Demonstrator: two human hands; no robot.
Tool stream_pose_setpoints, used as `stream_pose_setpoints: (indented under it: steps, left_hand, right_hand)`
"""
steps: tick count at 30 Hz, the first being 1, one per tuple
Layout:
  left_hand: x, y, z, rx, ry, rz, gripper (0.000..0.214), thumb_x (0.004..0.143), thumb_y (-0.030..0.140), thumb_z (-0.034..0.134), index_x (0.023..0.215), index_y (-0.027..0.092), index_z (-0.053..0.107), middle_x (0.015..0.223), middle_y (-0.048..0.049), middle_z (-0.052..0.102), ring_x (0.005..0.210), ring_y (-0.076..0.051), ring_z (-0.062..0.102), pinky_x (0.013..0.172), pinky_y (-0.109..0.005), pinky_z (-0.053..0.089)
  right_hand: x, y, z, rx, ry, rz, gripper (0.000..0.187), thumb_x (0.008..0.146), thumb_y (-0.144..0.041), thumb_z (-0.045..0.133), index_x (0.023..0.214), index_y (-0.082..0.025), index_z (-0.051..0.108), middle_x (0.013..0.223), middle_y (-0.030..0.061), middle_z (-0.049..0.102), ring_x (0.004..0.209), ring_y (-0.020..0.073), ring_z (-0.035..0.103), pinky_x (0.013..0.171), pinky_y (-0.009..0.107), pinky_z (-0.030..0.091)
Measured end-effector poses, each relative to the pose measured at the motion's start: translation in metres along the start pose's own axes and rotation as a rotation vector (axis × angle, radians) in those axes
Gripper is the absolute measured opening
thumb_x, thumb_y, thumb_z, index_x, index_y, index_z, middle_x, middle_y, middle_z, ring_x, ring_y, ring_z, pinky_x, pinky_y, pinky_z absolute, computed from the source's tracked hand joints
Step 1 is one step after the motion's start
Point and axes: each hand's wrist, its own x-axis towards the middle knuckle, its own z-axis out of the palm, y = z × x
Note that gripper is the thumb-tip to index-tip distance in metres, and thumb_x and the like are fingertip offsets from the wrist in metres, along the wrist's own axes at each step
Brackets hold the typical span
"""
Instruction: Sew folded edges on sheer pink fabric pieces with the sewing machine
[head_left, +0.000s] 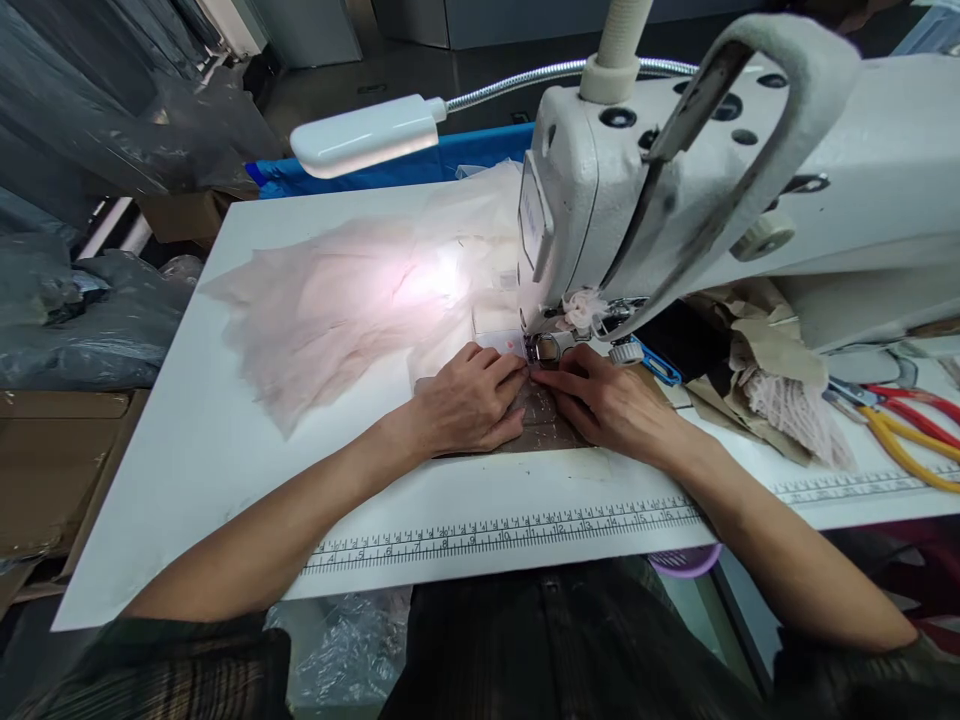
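Nearest the person, along the front edge of the bench (187, 460), ran a printed ruler strip (510, 535). A purple basket (686, 560) peeked out from under that edge.

Just past the ruler, both hands lay flat on a small brown cloth (544, 425). The left hand (465, 405) pressed on the cloth's left side and the right hand (607, 405) pressed on its right side. The fingers (504, 372) were stretched out and close together. They held nothing and only pushed down. The tips of both hands almost met, right in front of the metal foot (541, 350) of the sewing machine (862, 180). The far edge of the brown cloth sat at that foot.

This looked like feeding the cloth to the needle. To do it well, I think the hands needed to stay flat, push softly and evenly, and slide the cloth in a straight line — with the fingertips never going under the foot.

To the right of the foot lay a small blue clipper (652, 362), then brown paper scraps (765, 350). Red and yellow scissors (907, 430) lay near the right edge.

Farther back on the left, a thin pink cloth (330, 310) was spread out over the bench. A white lamp (364, 135) on a bendy neck shone down on it. Behind the back edge stood something blue (465, 155) — a bin or a sheet, I could not tell which.
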Motion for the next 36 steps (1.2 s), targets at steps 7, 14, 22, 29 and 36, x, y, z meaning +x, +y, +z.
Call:
stream_pose_setpoints:
  steps: [7,14,22,29,36]
  left_hand:
    - [0.002,-0.007,0.003,0.01,-0.014,-0.014,0.04,0.093,0.035,0.043,0.114,0.005,0.062,0.125,-0.0189,0.057,0.095,-0.027,0.059,0.081,-0.041,0.046]
    - [0.002,-0.015,0.006,-0.006,0.01,-0.034,0.043,0.094,0.039,0.043,0.119,0.008,0.059,0.127,-0.0175,0.056,0.1,-0.027,0.057,0.083,-0.04,0.043]
    - [0.002,-0.024,0.01,0.05,0.033,-0.015,0.052,0.095,0.05,0.04,0.123,0.009,0.056,0.111,-0.0148,0.06,0.095,-0.026,0.054,0.081,-0.039,0.041]
    - [0.002,-0.023,0.009,0.021,0.036,-0.057,0.051,0.095,0.051,0.041,0.124,0.011,0.054,0.109,-0.014,0.058,0.095,-0.026,0.051,0.08,-0.038,0.038]
    - [0.002,-0.025,0.009,-0.034,-0.001,-0.085,0.052,0.093,0.051,0.043,0.126,0.012,0.053,0.11,-0.0138,0.058,0.099,-0.027,0.051,0.084,-0.039,0.039]
  right_hand:
    - [0.005,-0.003,0.0,-0.069,-0.08,0.047,0.039,0.097,-0.023,0.04,0.131,-0.016,0.06,0.103,0.0184,0.06,0.074,0.0235,0.059,0.054,0.027,0.041]
    - [0.005,-0.005,-0.001,-0.056,-0.076,0.077,0.039,0.096,-0.023,0.041,0.128,-0.016,0.061,0.104,0.0185,0.062,0.07,0.0226,0.059,0.051,0.028,0.04]
    - [0.003,0.026,-0.02,0.597,-0.074,0.175,0.041,0.1,-0.044,0.039,0.104,-0.016,0.069,0.088,0.0082,0.067,0.078,0.0202,0.063,0.071,0.031,0.052]
    - [0.007,0.037,-0.009,0.765,-0.026,0.364,0.05,0.096,-0.06,0.042,0.088,-0.016,0.065,0.079,0.0063,0.065,0.061,0.0167,0.063,0.059,0.029,0.054]
    - [-0.004,0.029,-0.011,0.86,0.07,0.407,0.034,0.088,-0.052,0.061,0.093,-0.019,0.065,0.087,0.0064,0.066,0.076,0.0223,0.066,0.065,0.032,0.057]
